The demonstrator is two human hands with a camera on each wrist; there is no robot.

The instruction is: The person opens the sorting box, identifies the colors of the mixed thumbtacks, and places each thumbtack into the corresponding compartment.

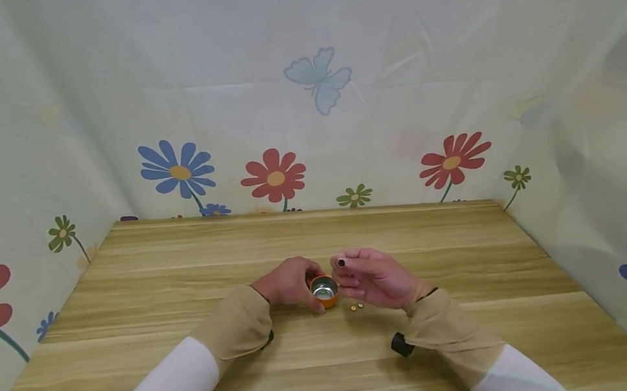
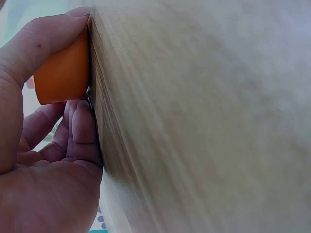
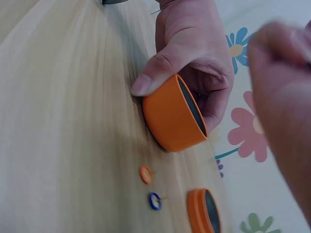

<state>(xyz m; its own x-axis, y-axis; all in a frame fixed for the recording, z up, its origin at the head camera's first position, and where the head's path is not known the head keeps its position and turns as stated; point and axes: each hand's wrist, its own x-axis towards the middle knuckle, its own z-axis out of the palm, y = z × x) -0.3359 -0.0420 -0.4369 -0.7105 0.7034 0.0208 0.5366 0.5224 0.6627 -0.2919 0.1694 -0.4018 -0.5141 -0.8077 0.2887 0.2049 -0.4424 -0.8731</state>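
Observation:
An orange cup [image 1: 327, 303] with a shiny metallic inside stands upright on the wooden table. My left hand [image 1: 291, 281] grips it round the side, thumb at the near edge; the left wrist view shows the thumb along the orange wall [image 2: 63, 77]. To the right of the cup and raised above the table, my right hand [image 1: 379, 277] pinches a small dark round piece [image 1: 341, 262] between thumb and forefinger. In the right wrist view this hand [image 3: 286, 92] is blurred. An orange ring [image 3: 146, 174] and a blue ring [image 3: 155, 201] lie on the table near the cup.
A second, lower orange piece [image 3: 198, 211] with a dark inside stands beyond the rings in the right wrist view; the right hand hides it in the head view. Flowered cloth [image 1: 210, 117] hangs along the table's back and sides.

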